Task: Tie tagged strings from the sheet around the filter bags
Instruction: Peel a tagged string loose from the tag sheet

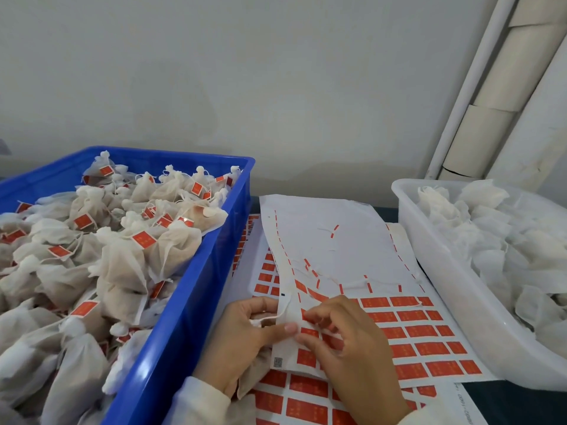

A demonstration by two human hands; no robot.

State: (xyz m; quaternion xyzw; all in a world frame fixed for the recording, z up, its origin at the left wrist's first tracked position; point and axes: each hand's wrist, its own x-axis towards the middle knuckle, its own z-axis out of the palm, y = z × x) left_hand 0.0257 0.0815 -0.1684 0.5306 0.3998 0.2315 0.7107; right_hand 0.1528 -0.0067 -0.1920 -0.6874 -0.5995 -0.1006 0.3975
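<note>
2 hands meet over the sheet of tags: the left hand (245,329) has its thumb laid across the sheet's curled white edge, pinching it, with a thin white string (264,319) looped over its fingers and a filter bag (254,372) of pale gauzy mesh tucked under its palm. The right hand (346,342) curls its fingertips down onto the red tags at that same edge, pinching at one of them; which tag it has I cannot tell.

The sheet (408,332) lies flat between the 2 bins, its long axis running away from the person toward the wall, printed with rows of small red rectangular tags on white. A spent backing sheet (322,234) rests on top of it, papery and wavy, mostly stripped, with only red slivers and stray string ends left; it also points toward the wall and leans a little left. More tag sheets (291,400) lie beneath, near the person.

Left of the sheets, a blue plastic crate (196,286) is heaped with tied filter bags (122,250), soft beige pouches with knotted necks and red tags dangling. To the right, a translucent white plastic bin (454,302) holds crumpled untied white bags (506,240). Cream cardboard tubes (497,111) lean against the grey wall behind that bin.
</note>
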